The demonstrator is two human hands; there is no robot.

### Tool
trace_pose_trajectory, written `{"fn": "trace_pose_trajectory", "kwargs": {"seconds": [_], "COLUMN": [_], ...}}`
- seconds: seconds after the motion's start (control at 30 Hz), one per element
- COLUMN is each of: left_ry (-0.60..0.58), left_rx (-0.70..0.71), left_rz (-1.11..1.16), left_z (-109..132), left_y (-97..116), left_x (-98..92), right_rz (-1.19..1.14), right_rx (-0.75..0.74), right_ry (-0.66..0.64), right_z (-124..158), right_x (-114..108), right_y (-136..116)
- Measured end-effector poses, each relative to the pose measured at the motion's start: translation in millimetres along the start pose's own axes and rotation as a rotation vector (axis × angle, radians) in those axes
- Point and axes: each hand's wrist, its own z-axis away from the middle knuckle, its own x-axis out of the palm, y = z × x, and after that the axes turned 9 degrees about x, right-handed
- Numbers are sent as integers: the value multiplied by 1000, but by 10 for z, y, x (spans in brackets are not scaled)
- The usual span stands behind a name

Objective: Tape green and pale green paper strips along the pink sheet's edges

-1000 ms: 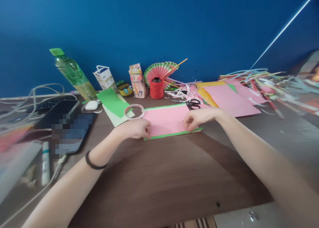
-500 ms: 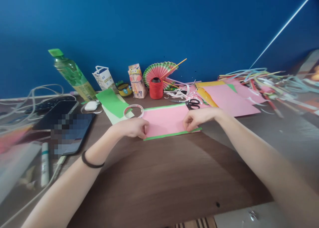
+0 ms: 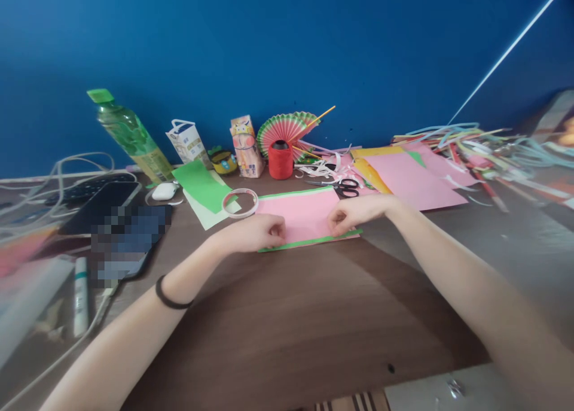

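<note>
Pink paper [image 3: 309, 213] edged with green along its near and far long sides lies flat on the dark brown table [image 3: 287, 321], between the two hands. The writing around it is hard to read. The white carton [image 3: 187, 142] bears blue print too small to make out, and the green-capped bottle [image 3: 130, 133] has a label low on its body whose lettering is blurred. A white marker [image 3: 81, 297] with a teal band shows dark letters along its barrel, likewise unclear, and the tape roll [image 3: 256, 203] has what may be reddish print around its inner side. A cartoon face decorates the standing box [image 3: 246, 151], beside the red spool [image 3: 280, 164].

The left hand [image 3: 255, 233] comes over the near left corner of the pink paper, its fingers bent inward and their tips at the near green edge. The right hand [image 3: 352, 215] lies over the near right part, thumb and fingertips drawn together on the pink just above that edge. Whether either hand pinches the sheet or only presses it, I can't tell. The tape roll sits just beyond the left hand, at the paper's left end; black-handled scissors [image 3: 339, 187] lie just beyond its far right corner.
</note>
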Motion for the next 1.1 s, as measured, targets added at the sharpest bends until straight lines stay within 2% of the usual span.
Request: {"fn": "trace_pose_trajectory", "kwargs": {"seconds": [0.1, 0.23, 0.43, 0.6, 0.87, 1.1], "left_ry": [27, 45, 1, -58, 41, 34], "left_rx": [22, 18, -32, -112, -106, -104], "left_rz": [-6, -47, 6, 96, -103, -123], "left_z": [-38, -27, 23, 15, -23, -22], "left_y": [18, 26, 60, 43, 19, 51], "left_x": [86, 84, 15, 37, 149, 136], "right_rz": [46, 76, 104, 125, 157, 159], "right_rx": [4, 10, 22, 27, 74, 95], "right_ry": [17, 37, 65, 78, 87, 90], "right_z": [-5, -1, 7, 1, -10, -2], "right_x": [7, 26, 48, 55, 49, 51], "right_y": [-11, -41, -76, -73, -79, -111]}}
